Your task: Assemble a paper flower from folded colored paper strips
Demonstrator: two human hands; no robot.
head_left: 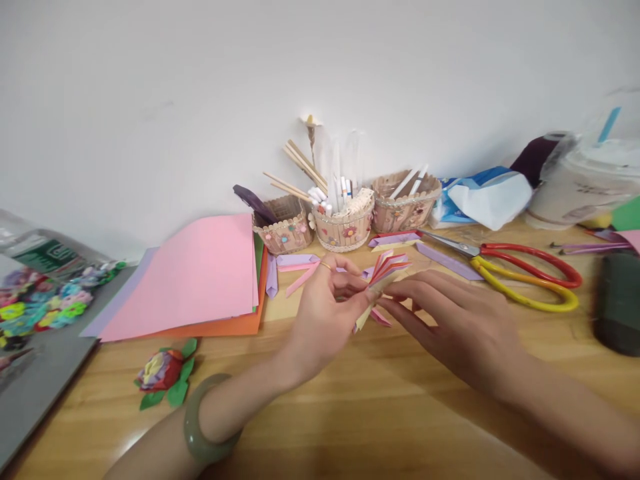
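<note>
A white wall (125, 120) is rising behind a wood-grained tabletop (310, 427). A stack of coloured paper (185, 280), pink uppermost, is lying toward the left, orange, green and purple edges peeking out. Beside it a grey board (45, 407) is carrying a jumble of bright small pieces (50, 300). Over the middle the person's two hands are working close together: the left hand (325, 310) is keeping its grip closed, pinching a fanned bundle of folded paper (386, 268) above the tabletop, between the two hands. The right hand (463, 327) is reaching its fingertips to the bundle's near edge; I cannot tell whether its grip is closing on it. At far right a lidded cup (580, 190) is standing with a blue straw, near a blue tissue packet (457, 207). Red-and-yellow-handled scissors (530, 267) are lying open just beyond the right hand. Three decorated baskets (345, 230) are standing along the wall, holding sticks and pens. A green bangle (194, 427) is circling the left wrist; near it a paper rose (163, 370) is resting. Folded paper strips (297, 261) are lying before the baskets.
</note>
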